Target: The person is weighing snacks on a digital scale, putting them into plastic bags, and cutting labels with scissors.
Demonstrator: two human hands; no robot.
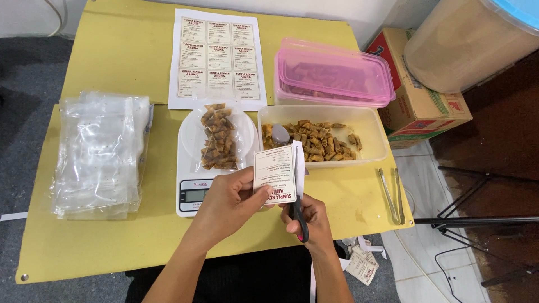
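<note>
Over the near edge of the yellow table point(112, 247), left hand point(227, 199) is pinching a small printed label point(275, 174), thumb and fingers clamped on its lower left part, holding it upright-ish with its long axis running away from the body. Right hand point(309, 219) is gripping black-handled scissors point(297, 193), fingers closed through the loops, blades pointing away toward the far edge and running along the label's right side; a thin white strip of paper is standing just right of the blades. Blades are lying parallel to the label's long axis, touching its right margin, so right hand is nearer the cut line, left is only steadying. Blade gap too thin to tell. Behind the hands, mid-table, a white scale point(196, 188) is carrying a clear bag of brown rolled snacks point(219, 137); right of it a clear tub point(370, 140) of the same snacks with a spoon in it. Uncut label sheet point(218, 59) is lying at the far edge, pink-lidded containers point(334, 76) beside it, stack of empty bags point(101, 154) at the left edge, metal tongs point(391, 193) near the right edge
</note>
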